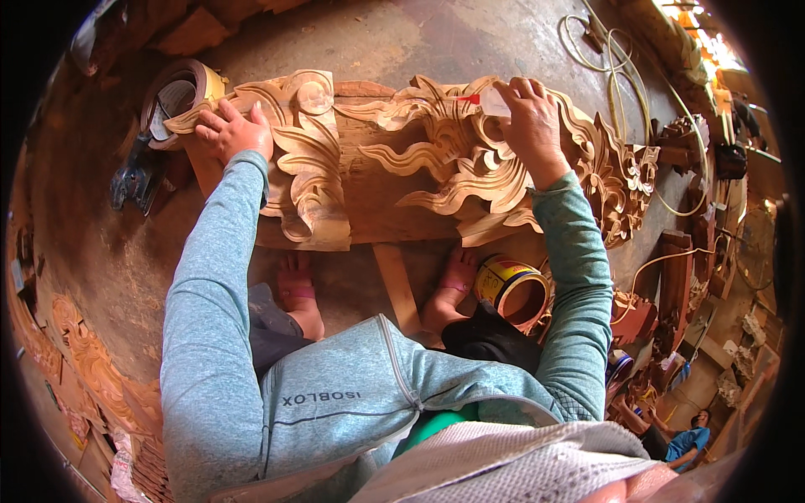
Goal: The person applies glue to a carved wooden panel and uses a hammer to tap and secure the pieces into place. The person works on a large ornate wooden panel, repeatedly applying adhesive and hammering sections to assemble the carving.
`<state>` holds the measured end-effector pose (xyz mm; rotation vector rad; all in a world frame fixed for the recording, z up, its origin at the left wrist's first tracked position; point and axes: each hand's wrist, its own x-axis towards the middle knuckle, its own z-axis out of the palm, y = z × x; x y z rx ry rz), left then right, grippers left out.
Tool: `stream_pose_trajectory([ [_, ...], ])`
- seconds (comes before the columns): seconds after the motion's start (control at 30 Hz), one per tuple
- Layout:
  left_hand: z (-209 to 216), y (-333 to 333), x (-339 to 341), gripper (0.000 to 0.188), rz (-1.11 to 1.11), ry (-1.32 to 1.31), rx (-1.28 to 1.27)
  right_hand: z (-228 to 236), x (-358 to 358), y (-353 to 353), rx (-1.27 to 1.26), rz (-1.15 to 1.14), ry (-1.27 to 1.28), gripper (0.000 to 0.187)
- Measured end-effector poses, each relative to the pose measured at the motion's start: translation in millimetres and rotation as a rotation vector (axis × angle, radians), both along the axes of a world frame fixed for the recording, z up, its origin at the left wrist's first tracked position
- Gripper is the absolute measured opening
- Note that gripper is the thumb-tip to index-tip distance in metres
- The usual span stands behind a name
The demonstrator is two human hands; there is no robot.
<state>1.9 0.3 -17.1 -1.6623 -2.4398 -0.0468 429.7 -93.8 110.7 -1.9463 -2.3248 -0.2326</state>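
Observation:
Two pale carved wood pieces lie on a wooden board (369, 189) in front of me. On the left carved panel (310, 159), near its upper left tip, rests my left hand (235, 132), its fingers apart and lying over the wood. My right hand (528, 121) is closed around a small whitish squeeze bottle (495, 102) with a red tip. The bottle is tilted, its thin nozzle pointing left over the right carved piece (470, 180), which has long wavy leaf-like strands. Whether anything flows from the nozzle, I cannot tell.
Beyond my left hand stand a large brown-and-yellow roll (201, 81) and a dark power tool (134, 180). A labelled tin can (513, 293) sits by my right foot. Cables (616, 71) coil at the far right, near wood offcuts. Another person (689, 440) is at the lower right.

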Motion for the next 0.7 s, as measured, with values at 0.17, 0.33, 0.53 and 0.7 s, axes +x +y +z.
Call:
stream_pose_trajectory([
  [0.17, -1, -1, 0, 0.073, 0.010, -0.006, -0.015, 12, 14, 0, -0.001, -0.007, -0.090, 0.049],
  [0.33, 3, -2, 1, 0.073, 0.004, -0.012, -0.019, 17, 27, -5, -0.038, -0.076, -0.094, 0.051],
  [0.53, 5, -3, 3, 0.073, -0.007, -0.017, -0.010, 13, 5, -3, -0.082, -0.026, 0.076, 0.058],
  [0.7, 5, -3, 0, 0.073, -0.016, -0.026, 0.009, 1, -12, 6, -0.034, 0.016, 0.069, 0.059],
])
